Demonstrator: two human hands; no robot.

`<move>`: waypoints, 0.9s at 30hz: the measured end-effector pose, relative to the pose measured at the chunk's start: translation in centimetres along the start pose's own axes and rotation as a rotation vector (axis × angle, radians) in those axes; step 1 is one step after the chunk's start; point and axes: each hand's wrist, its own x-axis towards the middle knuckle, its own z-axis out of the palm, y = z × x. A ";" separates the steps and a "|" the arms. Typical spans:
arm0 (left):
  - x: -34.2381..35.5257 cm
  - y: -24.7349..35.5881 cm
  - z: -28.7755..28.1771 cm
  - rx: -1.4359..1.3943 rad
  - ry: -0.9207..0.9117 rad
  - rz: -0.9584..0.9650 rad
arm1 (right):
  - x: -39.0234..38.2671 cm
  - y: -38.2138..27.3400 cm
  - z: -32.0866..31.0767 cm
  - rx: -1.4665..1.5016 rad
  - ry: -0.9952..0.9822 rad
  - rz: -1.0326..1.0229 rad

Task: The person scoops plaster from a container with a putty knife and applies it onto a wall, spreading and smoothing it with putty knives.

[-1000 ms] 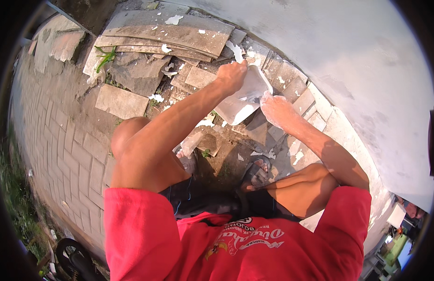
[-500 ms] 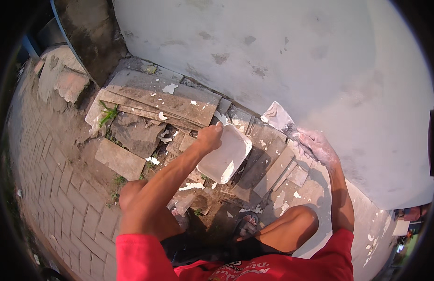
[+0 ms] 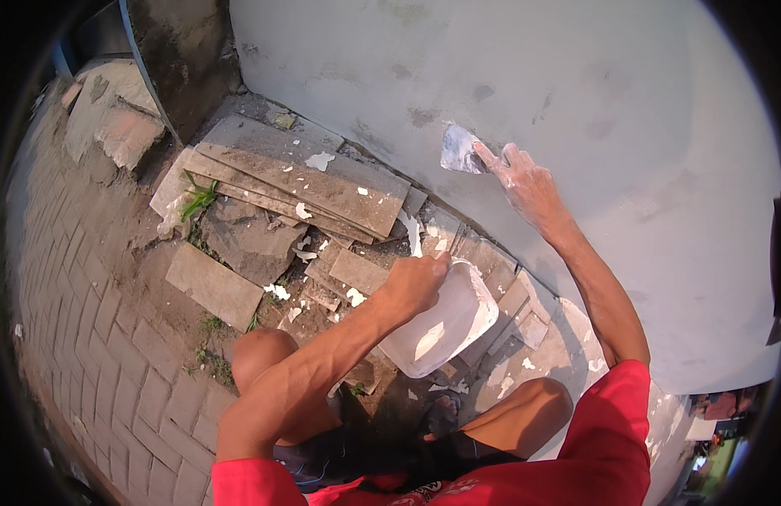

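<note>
My left hand [image 3: 418, 282] is closed on the upper rim of a white rectangular plastic tub [image 3: 477, 325]. The tub is tilted, with pale filler smeared on its inner walls and a sunlit patch inside. A putty knife [image 3: 460, 150] is in my right hand [image 3: 525, 181], its broad blade laid against the pale wall [image 3: 576, 84] low down. My fingers, dusted white, stretch toward the blade; the handle is hidden by the hand. A thin white strip [image 3: 413, 234] shows just beyond my left hand; I cannot tell whether it touches it.
Stacked flat slabs [image 3: 323, 181] lie along the wall's foot, strewn with white flakes. A broken stone [image 3: 251, 236] and a loose tile [image 3: 213, 287] sit at left, before brick paving [image 3: 112, 363]. A dark upright panel [image 3: 188, 63] meets the wall's far-left end. My knees are close below the tub.
My right hand has moved up and left, bringing the putty knife onto the wall. My left hand and the tub have shifted right and nearer, and the tub is tilted more.
</note>
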 end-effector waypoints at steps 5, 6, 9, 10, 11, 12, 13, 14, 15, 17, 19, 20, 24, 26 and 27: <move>0.2 -0.3 0.3 0.086 -0.007 0.032 | 1.1 2.2 0.5 -0.201 0.018 -0.048; 0.5 -0.2 0.1 0.093 -0.008 0.039 | 1.4 2.6 0.8 -0.207 0.010 -0.045; 1.0 0.5 -0.2 0.076 -0.006 0.062 | 1.6 4.0 2.2 -0.242 -0.004 -0.028; 1.1 0.7 -0.2 0.060 -0.002 0.071 | 1.3 4.7 2.6 -0.292 -0.052 0.020; 1.2 0.8 -0.3 0.054 0.000 0.075 | 0.8 5.5 2.9 -0.341 -0.099 0.068; 0.8 0.8 -0.7 0.055 0.005 0.070 | 0.4 5.6 2.7 -0.340 -0.107 0.069; 0.4 0.9 -1.1 0.056 0.010 0.064 | -0.2 5.6 2.5 -0.318 -0.142 0.093; 0.0 0.9 -1.3 0.051 0.005 0.064 | -0.8 5.6 2.4 -0.296 -0.176 0.117; -0.3 1.0 -1.8 0.067 -0.010 0.062 | -1.5 5.8 2.1 -0.297 -0.172 0.114; -1.0 1.1 -2.4 0.076 -0.023 0.058 | -3.7 6.0 1.6 -0.266 -0.251 0.145; -1.7 1.3 -3.2 0.100 -0.021 0.082 | -5.5 5.3 0.4 -0.279 -0.306 0.188; -2.1 1.4 -3.6 0.100 -0.019 0.081 | -6.0 4.8 -0.2 -0.288 -0.357 0.232; -2.3 0.6 -4.4 0.096 -0.045 0.120 | -5.3 1.7 -2.8 -0.199 -0.383 0.282; -2.3 -0.3 -4.0 0.067 -0.068 0.116 | -1.7 -0.9 -3.0 -0.022 -0.111 0.263; -1.9 -0.5 -3.7 0.064 -0.083 0.115 | -0.4 -1.7 -2.5 -0.026 -0.109 0.267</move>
